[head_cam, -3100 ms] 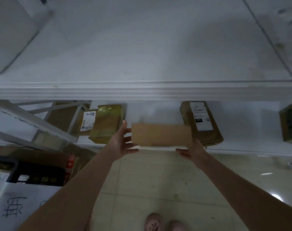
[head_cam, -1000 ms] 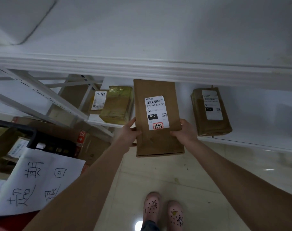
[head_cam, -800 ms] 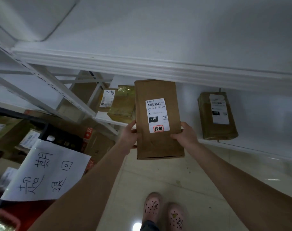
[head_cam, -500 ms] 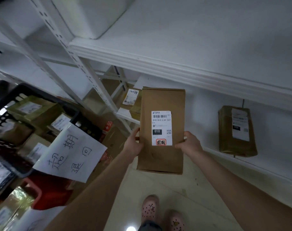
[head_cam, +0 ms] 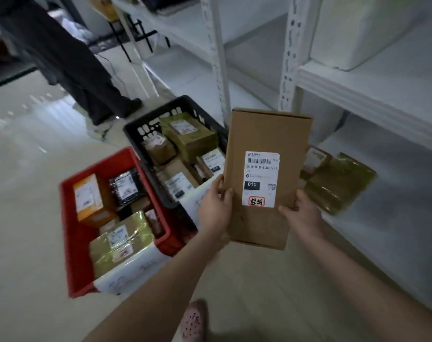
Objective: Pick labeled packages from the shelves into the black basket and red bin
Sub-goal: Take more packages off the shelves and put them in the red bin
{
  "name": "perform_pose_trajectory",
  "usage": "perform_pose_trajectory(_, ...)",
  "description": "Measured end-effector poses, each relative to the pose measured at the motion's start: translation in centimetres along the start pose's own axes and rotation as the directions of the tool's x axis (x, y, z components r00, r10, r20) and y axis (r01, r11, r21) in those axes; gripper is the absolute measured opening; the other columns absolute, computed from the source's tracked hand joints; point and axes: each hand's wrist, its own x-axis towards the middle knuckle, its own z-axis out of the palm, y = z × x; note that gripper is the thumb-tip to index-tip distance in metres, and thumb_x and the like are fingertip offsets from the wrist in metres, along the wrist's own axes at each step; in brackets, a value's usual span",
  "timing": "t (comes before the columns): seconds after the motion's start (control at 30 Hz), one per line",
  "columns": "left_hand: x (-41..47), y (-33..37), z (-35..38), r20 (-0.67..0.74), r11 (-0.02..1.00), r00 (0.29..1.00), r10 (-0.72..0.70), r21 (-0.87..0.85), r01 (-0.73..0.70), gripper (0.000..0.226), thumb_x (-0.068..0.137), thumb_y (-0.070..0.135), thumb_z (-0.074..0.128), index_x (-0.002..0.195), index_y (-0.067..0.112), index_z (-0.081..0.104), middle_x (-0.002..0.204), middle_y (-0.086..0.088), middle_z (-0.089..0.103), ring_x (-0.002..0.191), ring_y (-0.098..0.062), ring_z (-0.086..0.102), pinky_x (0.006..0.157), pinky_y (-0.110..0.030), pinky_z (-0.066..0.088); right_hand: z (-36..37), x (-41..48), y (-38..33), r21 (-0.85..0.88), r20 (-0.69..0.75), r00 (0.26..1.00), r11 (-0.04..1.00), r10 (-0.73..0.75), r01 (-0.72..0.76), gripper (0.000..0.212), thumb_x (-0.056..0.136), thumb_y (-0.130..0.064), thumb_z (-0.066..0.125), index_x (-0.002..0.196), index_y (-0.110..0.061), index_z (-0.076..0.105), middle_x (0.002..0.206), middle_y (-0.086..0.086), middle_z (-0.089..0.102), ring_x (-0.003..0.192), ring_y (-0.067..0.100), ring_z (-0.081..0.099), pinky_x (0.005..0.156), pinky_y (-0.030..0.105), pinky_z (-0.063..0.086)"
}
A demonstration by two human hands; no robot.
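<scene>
Left hand (head_cam: pixel 215 211) and right hand (head_cam: pixel 302 214) grip the cardboard box (head_cam: pixel 268 134), now swung from the shelf (head_cam: pixel 402 213) toward the black basket (head_cam: pixel 183 101) and red bin (head_cam: pixel 67 233).

The left hand (head_cam: pixel 215 211) and right hand (head_cam: pixel 301 213) are bare, and so are the left forearm (head_cam: pixel 165 280) and right forearm (head_cam: pixel 358 275), uncovered as far back as the bottom edge of the view. One foot wears a pink clog-style shoe (head_cam: pixel 194 319) with a rounded toe, its upper dotted with small dark holes.
</scene>
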Motion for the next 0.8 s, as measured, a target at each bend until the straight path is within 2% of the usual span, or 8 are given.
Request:
perform_pose_trajectory(0.2, 5.9, -4.9, -12.3, -0.208, 0.986, 0.968, -0.138, -0.117, 0.115, 0.036, 0.094, 0.044, 0.047, 0.130, 0.042, 0.044, 0.116, 0.011, 0.061, 0.094, -0.007, 0.056, 0.069, -0.026, 0.048, 14.0, 1.2, -8.3, 0.023, 0.104, 0.987, 0.992, -0.122, 0.121, 0.043, 0.080, -0.009, 0.067, 0.111, -0.036, 0.056, 0.087, -0.023, 0.063, 0.084, 0.006, 0.064, 0.072, 0.031, 0.051)
perform_pose_trajectory(0.27, 8.1, -8.3, -16.0, -0.231, 0.972, 0.953, -0.196, -0.172, 0.159, 0.034, 0.094, 0.044, 0.048, 0.128, 0.041, 0.046, 0.113, 0.010, 0.061, 0.092, -0.008, 0.056, 0.071, -0.028, 0.049, 19.4, 1.1, -10.2, -0.023, 0.154, 0.978, 0.989, -0.138, 0.144, 0.042, 0.080, -0.012, 0.066, 0.112, -0.038, 0.055, 0.095, -0.017, 0.066, 0.086, 0.009, 0.064, 0.076, 0.036, 0.053)
perform_pose_trajectory(0.4, 11.6, -16.9, -23.2, -0.268, 0.923, 0.894, -0.359, -0.244, 0.297, 0.034, 0.095, 0.041, 0.050, 0.128, 0.035, 0.047, 0.107, 0.011, 0.060, 0.084, -0.006, 0.053, 0.057, -0.022, 0.039, 30.9, 0.3, -12.7, -0.209, 0.269, 0.957, 0.963, -0.110, 0.170, 0.039, 0.086, -0.019, 0.062, 0.119, -0.037, 0.050, 0.111, -0.013, 0.066, 0.093, 0.013, 0.062, 0.078, 0.037, 0.053)
perform_pose_trajectory(0.5, 13.6, -23.5, -27.5, -0.210, 0.876, 0.866, -0.453, -0.284, 0.389, 0.037, 0.094, 0.034, 0.055, 0.130, 0.031, 0.048, 0.105, 0.009, 0.059, 0.078, -0.001, 0.051, 0.059, -0.021, 0.040, 38.9, 0.1, -13.6, -0.421, 0.384, 0.923, 0.887, -0.014, 0.189, 0.049, 0.088, -0.026, 0.062, 0.133, -0.029, 0.042, 0.122, -0.003, 0.062, 0.104, 0.023, 0.061, 0.080, 0.037, 0.051)
perform_pose_trajectory(0.6, 15.2, -29.0, -29.6, -0.111, 0.826, 0.849, -0.517, -0.323, 0.461, 0.045, 0.089, 0.021, 0.063, 0.131, 0.031, 0.049, 0.113, 0.000, 0.064, 0.091, -0.011, 0.060, 0.076, -0.034, 0.053, 44.8, 0.6, -13.1, -0.607, 0.427, 0.899, 0.766, 0.092, 0.210, 0.076, 0.086, -0.028, 0.066, 0.147, -0.024, 0.021, 0.137, 0.002, 0.049, 0.112, 0.026, 0.058, 0.072, 0.032, 0.046)
perform_pose_trajectory(0.67, 16.4, -31.6, -30.0, -0.062, 0.802, 0.838, -0.543, -0.334, 0.495, 0.052, 0.087, 0.016, 0.065, 0.133, 0.031, 0.047, 0.111, 0.000, 0.063, 0.095, -0.014, 0.061, 0.084, -0.042, 0.055, 47.8, 0.9, -12.5, -0.700, 0.424, 0.896, 0.676, 0.135, 0.229, 0.092, 0.085, -0.026, 0.069, 0.152, -0.023, 0.006, 0.146, 0.004, 0.034, 0.114, 0.026, 0.055, 0.068, 0.030, 0.041)
perform_pose_trajectory(0.73, 17.8, -33.5, -29.7, -0.040, 0.789, 0.828, -0.559, -0.331, 0.517, 0.055, 0.086, 0.016, 0.066, 0.135, 0.030, 0.045, 0.109, 0.002, 0.063, 0.094, -0.014, 0.062, 0.084, -0.044, 0.056, 50.1, 1.6, -11.8, -0.743, 0.453, 0.880, 0.606, 0.145, 0.283, 0.093, 0.084, -0.023, 0.069, 0.150, -0.026, 0.004, 0.142, 0.006, 0.029, 0.114, 0.026, 0.053, 0.071, 0.032, 0.044)
perform_pose_trajectory(0.8, 19.7, -35.0, -29.2, -0.057, 0.797, 0.822, -0.567, -0.292, 0.529, 0.054, 0.087, 0.016, 0.065, 0.135, 0.030, 0.045, 0.114, -0.001, 0.064, 0.097, -0.019, 0.063, 0.084, -0.044, 0.056, 52.2, 2.8, -11.2, -0.751, 0.490, 0.861, 0.567, 0.137, 0.338, 0.082, 0.085, -0.018, 0.066, 0.147, -0.029, 0.014, 0.140, 0.006, 0.026, 0.116, 0.028, 0.049, 0.080, 0.035, 0.047)
